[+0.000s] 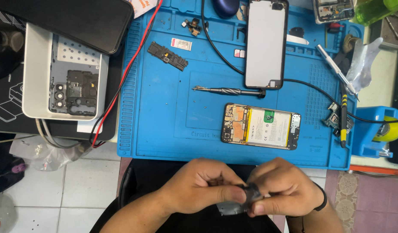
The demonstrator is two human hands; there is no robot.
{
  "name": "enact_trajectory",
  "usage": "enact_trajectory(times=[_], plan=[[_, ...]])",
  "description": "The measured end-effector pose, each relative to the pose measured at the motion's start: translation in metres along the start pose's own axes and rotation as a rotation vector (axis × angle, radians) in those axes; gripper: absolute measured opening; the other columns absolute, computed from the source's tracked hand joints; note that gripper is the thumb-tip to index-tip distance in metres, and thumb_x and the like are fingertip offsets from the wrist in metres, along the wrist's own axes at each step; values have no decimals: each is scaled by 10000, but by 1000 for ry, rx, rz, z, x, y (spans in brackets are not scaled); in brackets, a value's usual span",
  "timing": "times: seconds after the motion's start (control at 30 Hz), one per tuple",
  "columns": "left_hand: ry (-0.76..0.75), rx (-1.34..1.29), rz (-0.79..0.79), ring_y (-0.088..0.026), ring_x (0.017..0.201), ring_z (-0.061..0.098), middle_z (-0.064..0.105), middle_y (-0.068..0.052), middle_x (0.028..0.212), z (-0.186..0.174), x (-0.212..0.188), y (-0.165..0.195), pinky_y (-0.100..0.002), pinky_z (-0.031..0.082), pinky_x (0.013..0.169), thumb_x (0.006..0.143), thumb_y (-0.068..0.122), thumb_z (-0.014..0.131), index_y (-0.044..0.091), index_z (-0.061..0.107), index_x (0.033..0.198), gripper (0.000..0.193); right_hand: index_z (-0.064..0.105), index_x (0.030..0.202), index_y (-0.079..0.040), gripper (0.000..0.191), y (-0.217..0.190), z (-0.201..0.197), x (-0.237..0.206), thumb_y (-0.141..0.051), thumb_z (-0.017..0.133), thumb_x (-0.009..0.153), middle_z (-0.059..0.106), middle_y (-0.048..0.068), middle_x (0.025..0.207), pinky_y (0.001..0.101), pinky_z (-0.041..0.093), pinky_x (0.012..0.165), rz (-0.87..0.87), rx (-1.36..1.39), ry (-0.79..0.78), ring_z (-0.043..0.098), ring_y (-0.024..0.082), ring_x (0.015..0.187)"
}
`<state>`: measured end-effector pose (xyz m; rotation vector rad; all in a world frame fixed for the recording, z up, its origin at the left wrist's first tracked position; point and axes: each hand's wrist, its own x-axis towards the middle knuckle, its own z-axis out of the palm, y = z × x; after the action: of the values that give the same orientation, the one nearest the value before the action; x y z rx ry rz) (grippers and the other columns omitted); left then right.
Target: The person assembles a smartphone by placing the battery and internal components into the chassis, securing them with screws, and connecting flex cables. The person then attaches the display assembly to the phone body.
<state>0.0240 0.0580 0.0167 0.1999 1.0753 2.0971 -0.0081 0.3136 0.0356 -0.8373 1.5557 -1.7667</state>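
Grey crumpled piece of film-like material (240, 200) sat pinched between my left hand (199, 187) and right hand (281, 187), both grips clenched on it, low over my lap. Beyond lay an opened black smartphone with exposed battery (261, 126) on the blue silicone tabletop mat (164, 129).

You hold a small, dark grey, crumpled piece of film or tape (244, 199) pinched between the fingertips of both hands, low in the scene, nearer you than the tabletop's near edge. Its surface looks slightly glossy; much of it is hidden by your fingers.
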Motion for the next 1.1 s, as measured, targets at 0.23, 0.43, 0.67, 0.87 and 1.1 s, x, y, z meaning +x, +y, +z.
enact_trajectory(times=[0.23, 0.43, 0.67, 0.87, 1.1], plan=[[370, 296, 251, -102, 816, 734, 801, -76, 930, 15, 7, 19, -252, 596, 724, 925, 113, 791, 9, 766, 1008, 135, 718, 939, 31, 90, -9, 15, 5, -53, 731, 907, 724, 121, 879, 293, 625, 618, 81, -125, 424, 769, 184, 737], [415, 688, 495, -167, 840, 777, 787, -81, 924, 21, 6, 31, -273, 616, 732, 853, 114, 860, 30, 760, 968, 174, 722, 876, -6, 120, -19, 26, 8, -71, 795, 806, 771, 94, 848, 241, 573, 585, 14, -623, 569, 757, 154, 689], [331, 812, 632, -177, 858, 784, 779, -60, 905, 23, 2, 33, -291, 626, 770, 846, 82, 884, 48, 759, 992, 195, 707, 912, -2, 190, -33, 40, 3, -59, 821, 771, 770, 113, 892, 267, 621, 667, -84, -818, 567, 781, 185, 790], [247, 857, 749, -214, 957, 763, 753, -89, 1037, 21, 0, 33, -314, 614, 835, 838, 79, 880, 51, 758, 1004, 207, 677, 1033, 3, 313, -30, 36, 2, -66, 839, 774, 728, 115, 962, 276, 643, 714, -203, -805, 621, 774, 197, 857], [448, -37, 243, -149, 903, 747, 785, -143, 1020, 30, 12, 10, -279, 621, 799, 915, 15, 750, -18, 706, 1057, 152, 548, 1294, 26, 715, -31, 37, 16, -240, 896, 729, 617, 183, 1213, 354, 584, 903, -181, -853, 645, 671, 269, 1075]])
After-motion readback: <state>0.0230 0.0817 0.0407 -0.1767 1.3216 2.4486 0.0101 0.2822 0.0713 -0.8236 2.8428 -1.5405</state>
